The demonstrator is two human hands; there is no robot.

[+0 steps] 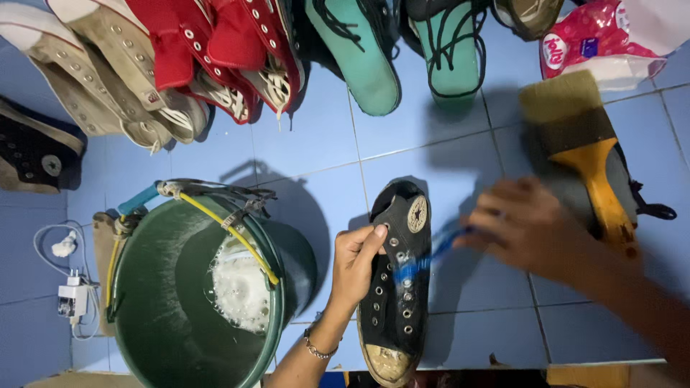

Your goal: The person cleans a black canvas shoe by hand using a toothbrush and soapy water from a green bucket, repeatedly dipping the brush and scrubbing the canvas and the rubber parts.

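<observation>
Two hands — left hand gripping black sneaker, right hand closed on blue brush, pink packet top right

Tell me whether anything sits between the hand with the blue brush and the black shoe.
Nothing visible does. The right hand holds the blue brush, whose blurred head lies against the black shoe near the eyelets. The left hand grips the shoe's edge from the other side, clear of the brush.

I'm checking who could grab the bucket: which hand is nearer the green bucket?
Left. The left hand grips the black sneaker right beside the green bucket; the right hand, holding a blue brush, is beyond the sneaker.
</observation>
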